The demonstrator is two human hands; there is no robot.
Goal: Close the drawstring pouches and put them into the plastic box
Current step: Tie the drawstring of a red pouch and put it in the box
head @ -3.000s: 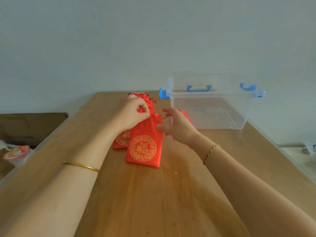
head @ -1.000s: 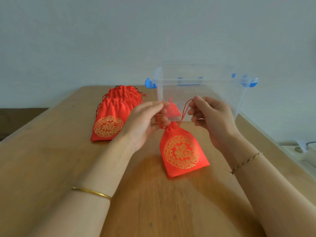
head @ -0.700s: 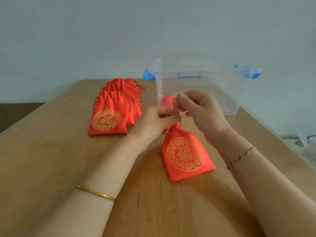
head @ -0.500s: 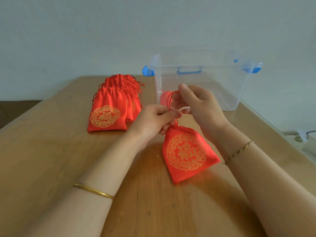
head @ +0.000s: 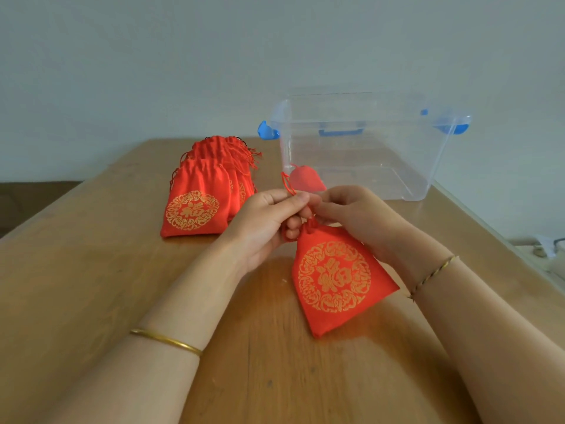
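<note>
A red drawstring pouch [head: 336, 280] with a gold emblem lies on the wooden table [head: 91, 270], its neck gathered tight. My left hand [head: 269, 221] pinches its red cord just above the neck. My right hand [head: 357, 215] meets it there, fingers curled on the cord beside the neck. A stack of several red pouches [head: 201, 200] stands to the left, their mouths open. The clear plastic box [head: 382, 142] with blue latches sits behind my hands, and one red pouch [head: 305, 180] lies inside it at the near left corner.
The table's right edge runs close to the box, with white objects and a cable [head: 547, 249] below it. A pale wall stands behind the table. Bare wood lies in front of the pouch.
The pouch's mouth was drawn shut by pulling its cords apart. Since then my hands have come together above the neck, gathering the cord, and the view has shifted slightly.
</note>
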